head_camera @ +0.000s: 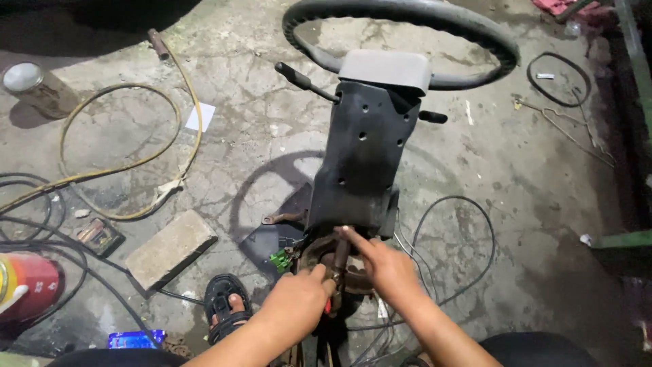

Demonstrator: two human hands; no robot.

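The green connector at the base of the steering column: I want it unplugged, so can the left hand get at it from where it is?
Probably yes. The green connector sits just up-left of the left hand, with nothing visibly between them.

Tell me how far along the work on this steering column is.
Looks done: the steering column stands on the concrete floor, loose wires trailing. In hand: the left hand and right hand work at its rusty lower joint. Left: the steering wheel and black cover remain attached.
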